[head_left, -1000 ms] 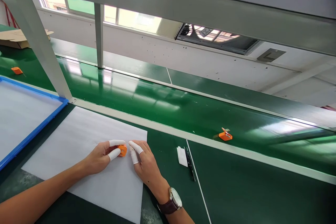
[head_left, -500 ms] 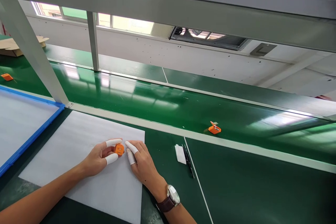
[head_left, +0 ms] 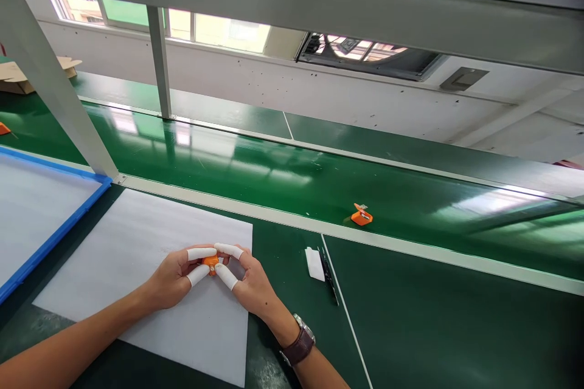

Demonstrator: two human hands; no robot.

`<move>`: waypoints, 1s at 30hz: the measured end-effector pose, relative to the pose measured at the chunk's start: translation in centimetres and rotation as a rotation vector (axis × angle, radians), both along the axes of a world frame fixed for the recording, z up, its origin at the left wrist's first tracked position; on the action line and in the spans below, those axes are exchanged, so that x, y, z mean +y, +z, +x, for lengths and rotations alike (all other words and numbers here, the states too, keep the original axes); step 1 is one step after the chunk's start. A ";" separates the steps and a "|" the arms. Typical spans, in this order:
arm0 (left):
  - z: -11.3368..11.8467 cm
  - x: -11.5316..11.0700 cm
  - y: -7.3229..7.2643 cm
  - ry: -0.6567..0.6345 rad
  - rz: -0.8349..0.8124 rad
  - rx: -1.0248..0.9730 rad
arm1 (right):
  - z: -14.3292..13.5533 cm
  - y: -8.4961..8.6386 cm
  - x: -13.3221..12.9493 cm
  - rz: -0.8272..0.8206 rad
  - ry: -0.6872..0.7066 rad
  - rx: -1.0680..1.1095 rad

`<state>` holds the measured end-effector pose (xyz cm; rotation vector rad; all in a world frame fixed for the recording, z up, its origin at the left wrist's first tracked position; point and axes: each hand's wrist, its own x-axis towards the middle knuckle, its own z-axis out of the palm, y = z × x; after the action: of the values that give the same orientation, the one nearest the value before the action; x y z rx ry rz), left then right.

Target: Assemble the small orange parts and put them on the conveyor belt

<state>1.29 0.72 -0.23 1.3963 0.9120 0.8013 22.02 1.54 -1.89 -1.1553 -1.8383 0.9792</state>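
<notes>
A small orange plastic piece (head_left: pixel 210 262) is pinched between both hands above a white sheet (head_left: pixel 150 237). My left hand (head_left: pixel 176 276) grips it from the left with thumb and forefinger, which wear white finger cots. From the right, my right hand (head_left: pixel 249 282) closes on the same piece, its thumb and forefinger also in white cots. The fingertips cover much of the piece, so its exact kind is unclear. A watch with a brown strap (head_left: pixel 298 345) is on my right wrist.
Another orange piece (head_left: pixel 362 215) with a raised flap lies on the green belt (head_left: pixel 274 164). A white card-like item (head_left: pixel 314 264) and a thin black tool (head_left: pixel 329 273) lie right of the sheet. A blue-edged tray (head_left: pixel 55 237) is at left, beside a metal post (head_left: pixel 59 73).
My right hand has come in from beside the orange piece and taken hold of it. The piece has turned in my fingers. On the belt, the other orange piece has shifted left.
</notes>
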 end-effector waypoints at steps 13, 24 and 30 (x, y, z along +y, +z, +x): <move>-0.2 0.7 -0.3 0.077 -0.133 -0.101 | 0.3 -1.3 -0.1 0.012 0.025 0.018; -0.3 0.2 -0.2 0.028 -0.108 -0.097 | 0.5 -0.6 -0.1 -0.090 0.031 0.070; -0.2 0.3 -0.8 0.024 -0.122 -0.098 | 0.4 -0.3 0.1 -0.232 0.006 0.098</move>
<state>1.08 1.01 -1.02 1.2316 0.8888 0.8114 22.40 1.66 -2.16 -1.2151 -1.6839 1.2557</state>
